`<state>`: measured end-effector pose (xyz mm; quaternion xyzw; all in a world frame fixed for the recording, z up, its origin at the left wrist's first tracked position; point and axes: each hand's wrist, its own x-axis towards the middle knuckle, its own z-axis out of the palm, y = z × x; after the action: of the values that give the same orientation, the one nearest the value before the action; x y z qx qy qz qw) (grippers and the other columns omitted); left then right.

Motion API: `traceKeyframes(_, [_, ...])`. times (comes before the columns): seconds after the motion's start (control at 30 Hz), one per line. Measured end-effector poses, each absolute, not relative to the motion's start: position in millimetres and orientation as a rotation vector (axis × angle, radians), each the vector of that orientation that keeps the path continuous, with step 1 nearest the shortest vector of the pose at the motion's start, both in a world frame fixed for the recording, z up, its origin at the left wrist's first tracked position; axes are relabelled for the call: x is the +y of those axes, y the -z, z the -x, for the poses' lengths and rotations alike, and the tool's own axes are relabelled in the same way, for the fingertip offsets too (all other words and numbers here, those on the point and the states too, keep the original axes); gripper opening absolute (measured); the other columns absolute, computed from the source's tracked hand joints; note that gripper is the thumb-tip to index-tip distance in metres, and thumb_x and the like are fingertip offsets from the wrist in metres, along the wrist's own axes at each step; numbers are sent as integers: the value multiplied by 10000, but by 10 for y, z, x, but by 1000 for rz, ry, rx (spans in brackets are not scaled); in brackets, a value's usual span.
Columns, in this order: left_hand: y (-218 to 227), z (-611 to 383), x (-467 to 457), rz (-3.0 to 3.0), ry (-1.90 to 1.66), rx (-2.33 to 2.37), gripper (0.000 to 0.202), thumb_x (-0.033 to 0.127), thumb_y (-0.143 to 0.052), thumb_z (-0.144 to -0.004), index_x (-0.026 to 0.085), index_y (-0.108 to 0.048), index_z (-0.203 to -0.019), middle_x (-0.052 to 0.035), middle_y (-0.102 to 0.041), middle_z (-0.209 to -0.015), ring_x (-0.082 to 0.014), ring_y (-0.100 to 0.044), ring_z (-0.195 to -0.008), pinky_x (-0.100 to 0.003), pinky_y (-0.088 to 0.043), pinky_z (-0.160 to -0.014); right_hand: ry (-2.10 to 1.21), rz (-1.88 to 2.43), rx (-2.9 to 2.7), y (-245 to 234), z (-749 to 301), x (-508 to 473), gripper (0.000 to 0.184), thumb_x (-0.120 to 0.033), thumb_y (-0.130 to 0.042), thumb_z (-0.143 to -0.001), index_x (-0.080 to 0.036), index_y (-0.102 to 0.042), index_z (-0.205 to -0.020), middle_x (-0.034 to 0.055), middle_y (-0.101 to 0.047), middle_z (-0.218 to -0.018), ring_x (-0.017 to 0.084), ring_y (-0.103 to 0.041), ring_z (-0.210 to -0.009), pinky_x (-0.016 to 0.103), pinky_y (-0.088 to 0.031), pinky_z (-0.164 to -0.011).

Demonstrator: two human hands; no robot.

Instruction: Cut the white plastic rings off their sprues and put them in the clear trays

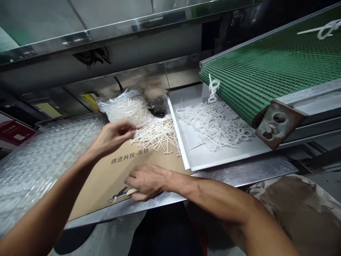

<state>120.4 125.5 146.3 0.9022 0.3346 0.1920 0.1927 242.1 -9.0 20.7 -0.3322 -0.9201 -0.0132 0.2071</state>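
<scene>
White plastic moulded pieces [156, 135] lie heaped on a brown cardboard sheet [106, 181], just below the half-curled, seemingly empty left hand [114, 137], while the right hand [146, 181] closes over the pale handle of small metal snips [119, 195], its fingers hiding enough that the grip is hard to read. A clear plastic bag [125, 108] of similar pieces sits beyond the heap, and more fill a white metal tray [213, 156] beneath a green mesh conveyor belt [266, 67]. The left forearm [53, 188] crosses in front of bubble wrap [39, 167].
</scene>
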Motion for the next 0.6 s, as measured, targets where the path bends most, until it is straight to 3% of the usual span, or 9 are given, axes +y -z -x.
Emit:
traceKeyframes(0.1, [-986, -486, 1132, -2228, -335, 1144, 425, 581, -724, -830, 204, -723, -1027, -58, -759, -925, -229, -698, -811, -304, -567, -711, 7, 810, -2616, -219, -2359, -127, 282, -399, -562, -996, -143, -644, -1084, 99, -747, -1039, 255, -678, -988, 383, -544, -889])
traceKeyframes(0.23, [-525, -31, 921, -2055, -200, 1187, 405, 596, -688, -859, 232, -744, -1029, -71, -777, -1005, -277, -718, -881, -362, -591, -780, -56, 739, -2656, -236, -2338, -152, 286, -389, -544, -1001, -141, -637, -1110, 116, -734, -1128, 253, -646, -1079, 382, -506, -1003])
traceKeyframes(0.6, [-329, -132, 683, -2389, -429, 1164, 264, 357, -554, -983, 221, -751, -1095, -75, -715, -1099, -212, -669, -976, -377, -534, -933, -292, 787, -2590, -251, -2410, -157, 244, -270, -549, -917, -140, -632, -1106, 152, -685, -1073, 276, -610, -1005, 429, -529, -961])
